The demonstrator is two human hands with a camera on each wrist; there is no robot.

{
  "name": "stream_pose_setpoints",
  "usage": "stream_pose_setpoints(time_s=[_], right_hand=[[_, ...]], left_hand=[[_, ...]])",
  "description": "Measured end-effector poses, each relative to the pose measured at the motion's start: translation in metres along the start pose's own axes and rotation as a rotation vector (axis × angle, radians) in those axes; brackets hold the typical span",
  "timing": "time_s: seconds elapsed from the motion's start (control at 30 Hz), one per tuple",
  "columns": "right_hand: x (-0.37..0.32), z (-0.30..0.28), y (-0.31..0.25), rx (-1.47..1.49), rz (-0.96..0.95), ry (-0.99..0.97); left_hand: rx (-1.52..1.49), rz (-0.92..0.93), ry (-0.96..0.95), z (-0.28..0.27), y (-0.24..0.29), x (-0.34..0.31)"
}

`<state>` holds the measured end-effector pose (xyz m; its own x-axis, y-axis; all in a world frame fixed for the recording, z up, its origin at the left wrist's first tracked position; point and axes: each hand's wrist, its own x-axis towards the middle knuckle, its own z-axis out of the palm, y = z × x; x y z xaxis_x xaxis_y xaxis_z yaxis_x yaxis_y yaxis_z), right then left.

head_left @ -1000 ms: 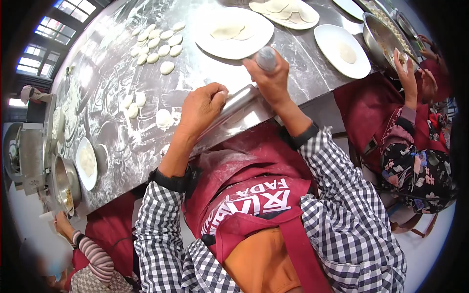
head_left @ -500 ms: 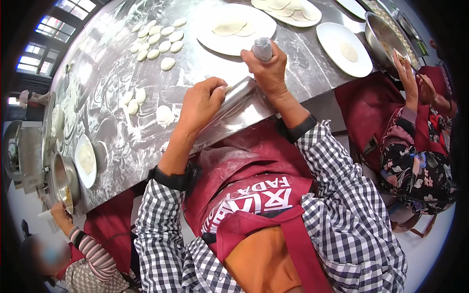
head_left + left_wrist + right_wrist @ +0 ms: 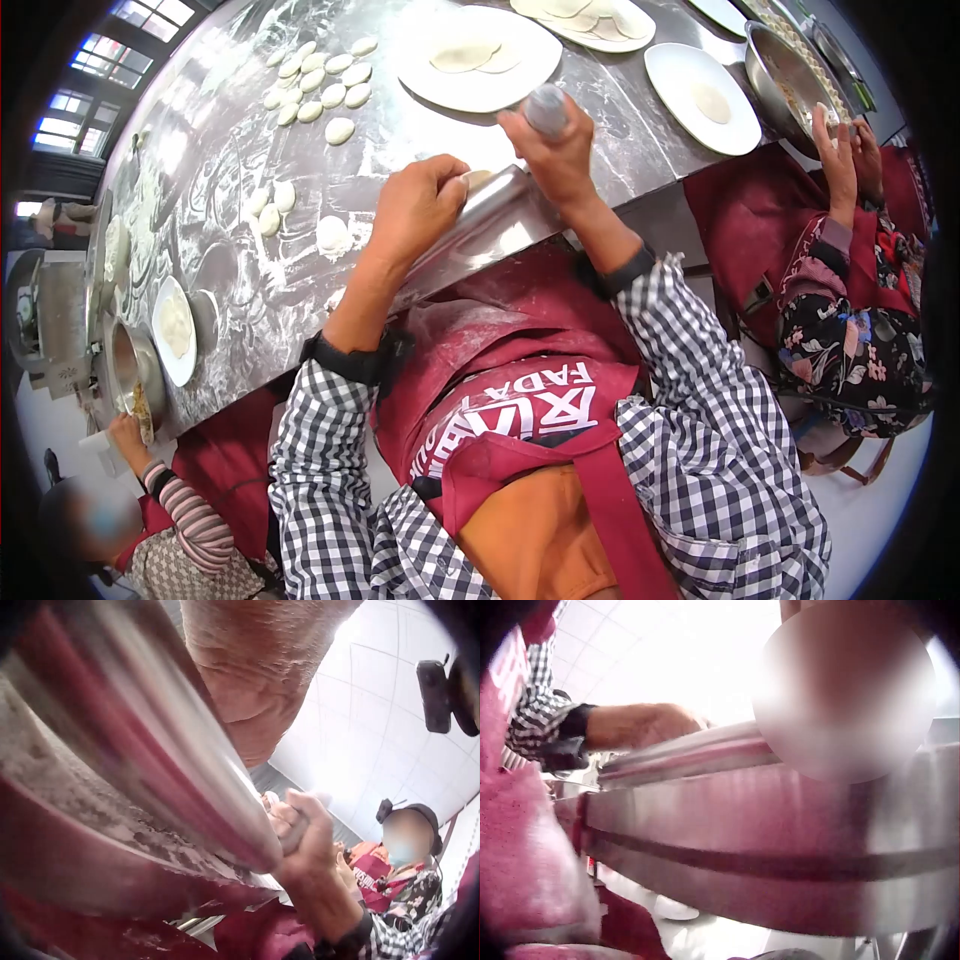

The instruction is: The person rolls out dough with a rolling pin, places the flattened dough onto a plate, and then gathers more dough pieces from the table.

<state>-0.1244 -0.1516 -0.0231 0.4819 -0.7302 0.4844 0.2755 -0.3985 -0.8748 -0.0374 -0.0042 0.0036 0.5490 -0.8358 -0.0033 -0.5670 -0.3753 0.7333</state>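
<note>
On a steel table (image 3: 230, 330) with white flour, five white plates are showing, and two metal bowls, one (image 3: 785, 85) at the right and one (image 3: 130, 365) at the left. About fifteen small dough rounds (image 3: 333, 96) are lying in one group, three more (image 3: 269, 220) lower, and beside these one floury lump (image 3: 334, 237). The large plate (image 3: 430, 80) is holding overlapping flat wrappers (image 3: 465, 55); the right plate (image 3: 690, 80) is carrying one.

The dough piece (image 3: 480, 179) is lying near the table's front edge, between the hands, behind the shiny steel cylinder (image 3: 470, 222). It is looking pale, but its full shape is hidden. The left hand (image 3: 415, 210) is pinching its edge with a narrow grip. The right hand (image 3: 558, 155) is closing its fingers around a silver-grey handle (image 3: 546, 108); whether this is joining the cylinder, I cannot tell.
</note>
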Motion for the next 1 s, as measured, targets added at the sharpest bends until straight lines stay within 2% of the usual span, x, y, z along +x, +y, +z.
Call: stream_pose_setpoints(time_s=[0.1, 0.23, 0.33, 0.37, 0.47, 0.5, 0.63, 0.73, 0.83, 0.93, 1.0], right_hand=[[0.009, 0.009, 0.003, -0.023, -0.041, -0.003], [-0.021, -0.020, -0.010, 0.035, 0.071, -0.020], [-0.046, -0.041, -0.026, 0.066, 0.137, -0.050], [-0.049, -0.043, -0.028, 0.067, 0.141, -0.061], [-0.045, -0.042, -0.026, 0.053, 0.125, -0.072], [-0.033, -0.033, -0.019, 0.036, 0.102, -0.061], [0.009, 0.006, 0.001, -0.020, 0.002, -0.016], [0.003, 0.000, -0.003, 0.031, 0.028, -0.023], [-0.022, -0.026, -0.013, 0.029, 0.133, -0.041], [-0.041, -0.043, -0.030, 0.049, 0.173, -0.057], [-0.042, -0.043, -0.029, 0.053, 0.166, -0.055]], left_hand=[[-0.032, -0.018, 0.038, 0.004, -0.007, 0.011], [0.118, 0.017, -0.014, 0.007, -0.007, 0.004], [-0.100, -0.035, -0.059, 0.006, -0.024, 0.005], [-0.298, -0.121, -0.066, 0.002, -0.023, 0.002], [-0.363, -0.131, -0.151, -0.001, -0.024, -0.004], [-0.236, -0.137, -0.146, -0.003, -0.013, -0.006], [-0.090, -0.028, 0.039, 0.003, -0.008, 0.010], [-0.010, -0.032, 0.033, 0.004, -0.004, 0.010], [0.028, -0.020, -0.036, 0.006, -0.008, 0.008], [-0.421, -0.181, -0.027, 0.002, -0.014, 0.006], [-0.376, -0.175, -0.085, 0.000, -0.018, 0.001]])
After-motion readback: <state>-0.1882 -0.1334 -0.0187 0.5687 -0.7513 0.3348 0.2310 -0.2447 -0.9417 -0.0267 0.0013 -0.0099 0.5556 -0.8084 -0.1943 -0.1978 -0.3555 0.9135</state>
